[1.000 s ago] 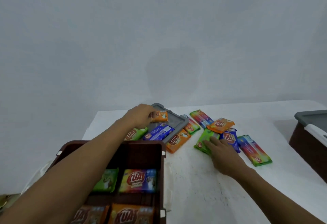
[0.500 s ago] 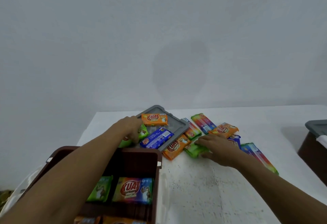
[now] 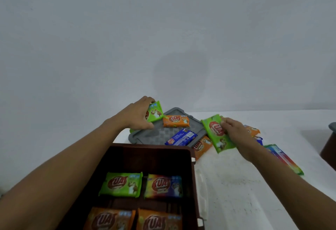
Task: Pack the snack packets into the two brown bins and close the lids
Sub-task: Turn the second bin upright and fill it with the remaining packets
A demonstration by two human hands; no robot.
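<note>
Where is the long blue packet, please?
Head view, centre: the long blue packet lies on the grey lid, beyond the open brown bin, beside an orange packet.

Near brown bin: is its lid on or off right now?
Off. The brown bin is open-topped, with four packets showing inside; a grey lid lies flat on the table beyond it.

"KUAT" on four packets [image 3: 121, 184] in brown bin [image 3: 193, 175], orange packet [image 3: 176, 121] beyond it, green packet [image 3: 217, 133] in my right grip [image 3: 234, 131].
</note>
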